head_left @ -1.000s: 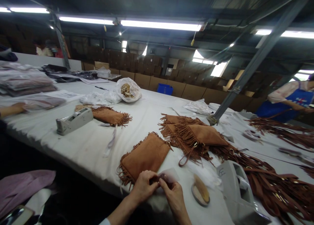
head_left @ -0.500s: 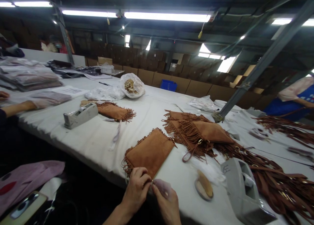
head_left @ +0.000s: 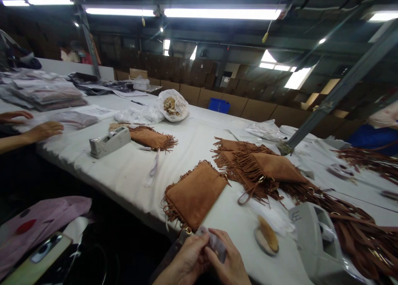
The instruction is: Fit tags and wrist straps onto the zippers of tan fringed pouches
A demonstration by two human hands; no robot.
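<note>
A tan suede fringed pouch [head_left: 196, 194] lies on the white table [head_left: 124, 173] just beyond my hands, its gold ring at the near corner. My left hand [head_left: 186, 263] and my right hand [head_left: 229, 265] meet at the table's near edge, fingers pinched together on a small piece of clear plastic film [head_left: 214, 244] by the pouch's brown strap [head_left: 174, 248]. Both hands are closed on the film.
A pile of fringed pouches [head_left: 258, 167] and brown straps [head_left: 351, 227] spreads to the right. Grey tape dispensers stand at the near right [head_left: 314, 243] and left [head_left: 109, 142]. A small brush [head_left: 266, 240] lies near my right hand. Another person's hands [head_left: 37, 129] rest at left.
My hands have drawn back toward the table's near edge with the film, off the pouch's corner. The view has shifted left; the other person's hands at left have moved onto the table.
</note>
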